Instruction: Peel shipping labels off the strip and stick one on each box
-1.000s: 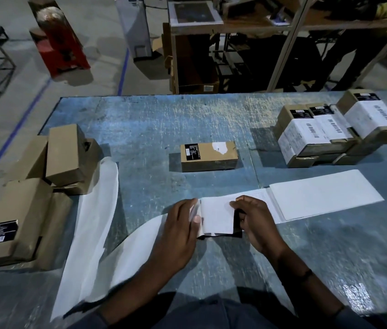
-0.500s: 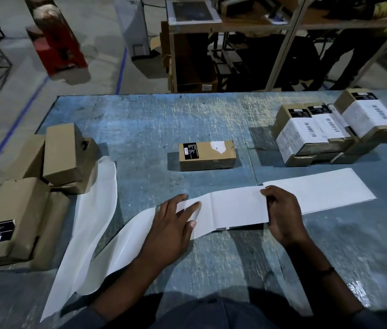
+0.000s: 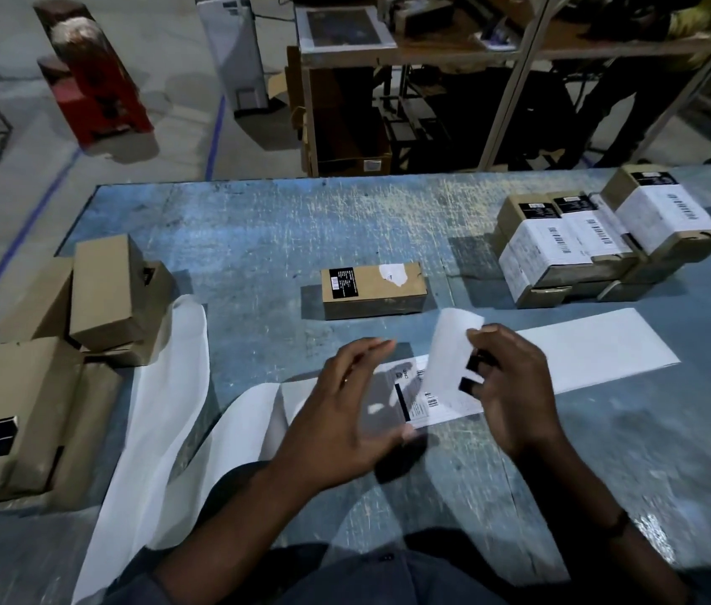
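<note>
1. In the head view, the person's left hand [image 3: 358, 403] is hovering over the near end of the label strip [image 3: 585, 347] with its fingers spread and nearly straight, gripping nothing. It is blurred, so I cannot tell whether it is touching the paper.
2. The right hand [image 3: 513, 386] is pinching the strip between thumb and fingertips, holding a white flap of it up off the table [image 3: 257, 238]. Whether that flap is label or backing is not showing.
3. A printed label [image 3: 426, 397] with a barcode is lying face up on the strip between the two hands. The rest of the strip is lying flat to the right.
4. The bare backing paper [image 3: 161, 386] is trailing left and curling over the near table edge.
5. One brown box [image 3: 373, 294] is sitting just beyond the hands, carrying a black sticker and a torn white patch.
6. The labelled boxes [image 3: 563, 242] are standing stacked at the right; the plain boxes [image 3: 105, 290] are piling at the left.
</note>
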Available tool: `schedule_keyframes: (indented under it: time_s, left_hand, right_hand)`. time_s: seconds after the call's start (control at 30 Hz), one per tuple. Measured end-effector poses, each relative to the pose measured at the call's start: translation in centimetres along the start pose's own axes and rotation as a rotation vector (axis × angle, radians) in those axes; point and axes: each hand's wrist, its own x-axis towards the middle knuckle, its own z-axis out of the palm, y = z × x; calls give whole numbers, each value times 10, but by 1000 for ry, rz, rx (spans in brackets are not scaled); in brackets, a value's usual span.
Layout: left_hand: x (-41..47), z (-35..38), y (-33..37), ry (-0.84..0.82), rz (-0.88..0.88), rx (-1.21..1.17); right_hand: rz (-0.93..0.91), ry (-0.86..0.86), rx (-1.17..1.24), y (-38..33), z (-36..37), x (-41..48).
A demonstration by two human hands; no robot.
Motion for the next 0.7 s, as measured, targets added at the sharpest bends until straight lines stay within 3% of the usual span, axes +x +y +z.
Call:
schedule_keyframes:
  time_s: [0.07, 0.23, 0.37, 0.53, 0.7]
  left_hand:
    - [6, 5, 12, 2, -8, -39]
    - [16, 11, 8, 185, -36, -241]
    - [21, 1, 8, 289, -379, -523]
    - [21, -12, -6, 108, -520, -781]
    - [24, -18, -3, -19, -489, -745]
  right_hand:
    - [75, -74, 55, 6, 17, -12]
    - [213, -220, 39, 11, 31, -23]
    - [226, -206, -5, 9, 23, -20]
    - [-102, -100, -597, 14, 13, -9]
    - [-126, -152, -595, 14, 15, -5]
